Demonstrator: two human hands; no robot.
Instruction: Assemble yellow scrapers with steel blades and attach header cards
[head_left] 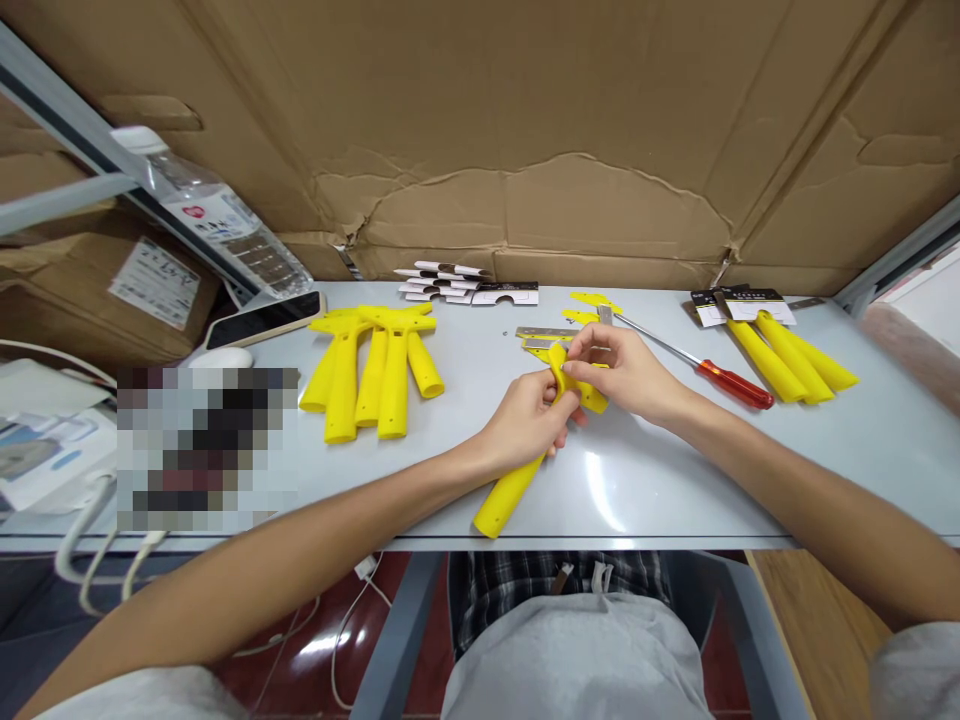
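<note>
At the left end of the worktop (450, 500), from my remote seat, I see a cardboard box (60, 300) with a white label, and beside it a clear bottle (217, 215) leaning at a slant. A phone (262, 322) lies near the bottle's base, with a white rounded object (226, 358) just in front of it and a pixelated patch hiding whatever is nearer. Next I pick out a cluster of T-shaped yellow pieces (393, 390), crossbars away from the person, and behind them, further right, a loose stack of folded cards (450, 285). Near the middle, the left hand (525, 420) is wrapped around a yellow handle (510, 497), which slants with its rounded end toward the worktop's near edge. The right hand (619, 370) has thumb and forefinger drawn together at the handle's upper end; whether they pinch the handle or something small, I cannot tell. Just beyond the hands I make out flat metal strips (547, 333) among other yellow parts. Right of these lies a screwdriver (735, 384), its red grip toward the person. Furthest right, yellow tools (780, 360) fan out from under printed cards (754, 306).
</note>
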